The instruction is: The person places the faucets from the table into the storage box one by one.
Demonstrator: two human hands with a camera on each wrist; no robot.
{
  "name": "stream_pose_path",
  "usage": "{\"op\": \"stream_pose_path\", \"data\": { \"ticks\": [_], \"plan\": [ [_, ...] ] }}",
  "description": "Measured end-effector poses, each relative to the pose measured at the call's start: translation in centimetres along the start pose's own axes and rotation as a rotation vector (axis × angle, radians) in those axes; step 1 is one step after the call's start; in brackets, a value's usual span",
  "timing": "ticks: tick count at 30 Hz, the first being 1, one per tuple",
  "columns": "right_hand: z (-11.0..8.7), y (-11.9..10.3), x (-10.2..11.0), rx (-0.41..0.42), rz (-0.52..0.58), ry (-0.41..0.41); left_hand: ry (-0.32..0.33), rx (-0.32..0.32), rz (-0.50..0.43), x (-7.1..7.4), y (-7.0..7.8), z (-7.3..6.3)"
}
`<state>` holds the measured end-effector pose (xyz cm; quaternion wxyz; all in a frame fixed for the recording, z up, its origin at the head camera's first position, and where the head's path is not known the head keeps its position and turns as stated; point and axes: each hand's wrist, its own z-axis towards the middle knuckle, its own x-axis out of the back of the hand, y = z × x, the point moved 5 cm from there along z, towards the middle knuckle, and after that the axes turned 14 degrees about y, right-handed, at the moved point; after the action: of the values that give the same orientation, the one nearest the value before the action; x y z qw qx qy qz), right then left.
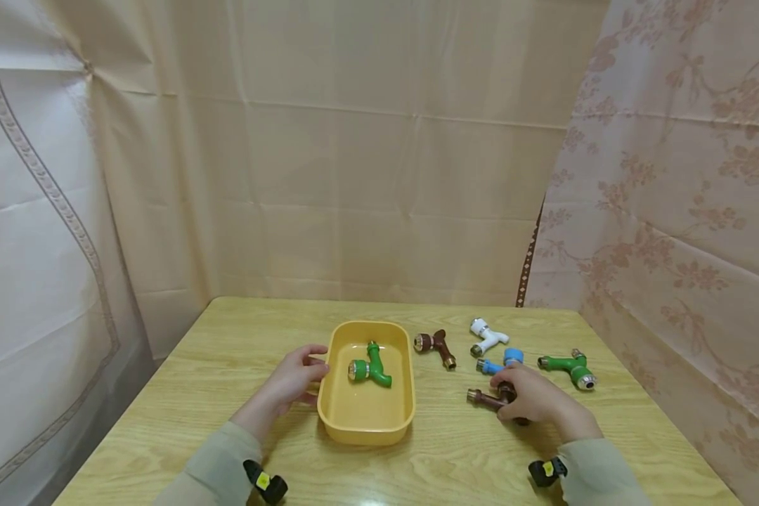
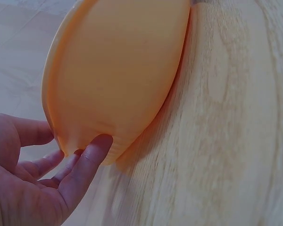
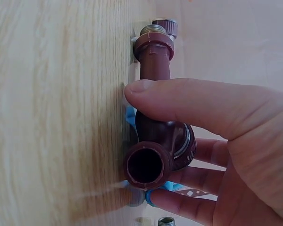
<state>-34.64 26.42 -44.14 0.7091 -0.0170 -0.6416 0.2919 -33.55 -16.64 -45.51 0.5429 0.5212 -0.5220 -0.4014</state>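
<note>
A green plastic tap [image 1: 371, 369] lies inside a yellow tub [image 1: 367, 437]. At the tub's left side my left hand [image 1: 295, 379] rests, its fingertips touching the wall and rim; the left wrist view shows its thumb and fingers loosely extended at the tub's end. My right hand [image 1: 534, 400] holds a dark brown tap [image 3: 155, 113] low over the table, thumb across the body and fingers round the far side. Just behind that hand is a blue tap [image 1: 493, 366], partly hidden by it.
Beyond the tub's right edge lies another brown tap [image 1: 439, 346]. A white tap [image 1: 488, 336] sits farther back, and a second green tap [image 1: 571, 367] is at the right. Curtains [image 1: 379, 176] hang behind and beside the wooden table [image 1: 253, 323].
</note>
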Motion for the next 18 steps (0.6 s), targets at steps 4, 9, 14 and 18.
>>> {"op": "stream_pose_path", "data": {
  "ticks": [4, 9, 14, 18],
  "plan": [
    [-0.03, -0.05, 0.1, 0.0, -0.005, 0.011, -0.001, 0.001, -0.001, 0.01, 0.0, -0.04],
    [0.0, -0.06, 0.17, -0.014, 0.005, 0.012, -0.002, 0.002, -0.001, 0.05, 0.13, -0.12],
    [0.05, -0.11, 0.22, -0.033, 0.02, 0.002, -0.002, -0.005, 0.005, 0.11, 0.2, -0.11],
    [0.17, -0.27, 0.25, -0.044, 0.024, 0.005, -0.001, -0.01, 0.006, 0.16, 0.15, -0.12]
  ]
}}
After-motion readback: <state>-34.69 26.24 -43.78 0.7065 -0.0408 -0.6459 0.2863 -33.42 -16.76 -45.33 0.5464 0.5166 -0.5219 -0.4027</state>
